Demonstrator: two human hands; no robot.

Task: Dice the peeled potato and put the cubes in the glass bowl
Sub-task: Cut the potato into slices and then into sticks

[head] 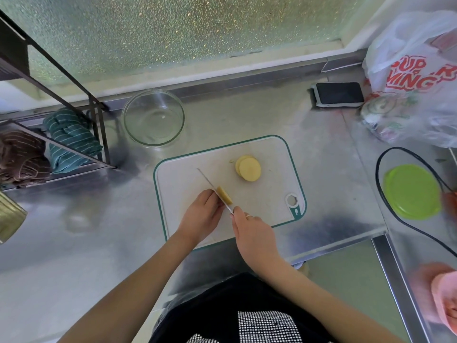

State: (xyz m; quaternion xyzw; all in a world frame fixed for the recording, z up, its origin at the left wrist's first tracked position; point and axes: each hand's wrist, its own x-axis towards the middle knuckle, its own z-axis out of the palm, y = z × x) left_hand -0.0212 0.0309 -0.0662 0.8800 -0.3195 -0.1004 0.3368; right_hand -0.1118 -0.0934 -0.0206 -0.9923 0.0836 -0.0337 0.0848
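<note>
Slicing is under way on the cutting board [272,154], which serves as reference for all positions below. Right hand [249,226], at the board's near edge, is clenched round the handle of the knife [214,189]; the blade runs diagonally away from that hand toward the board's left side, and appears to rest against the potato piece [224,195]. Left hand [201,211], over the board's near-left part, has its fingers curled against the left of that piece, steadying it; whether they fully wrap it I cannot tell, since the blade and knuckles hide the contact.

Done so far, by judgement: the potato is peeled and partly cut into rounds. A stack of slices [248,168] lies near the board's centre, well apart from the piece being cut.

Left to do: no cubes are visible anywhere on the board. The glass bowl [153,118] stands beyond the board's far-left corner on the steel counter [74,243] and holds no potato. Remaining work, as I judge it: finish slicing the last piece, cut the rounds into sticks, cross-cut into cubes, then transfer to the bowl. Task looks under halfway.
</note>
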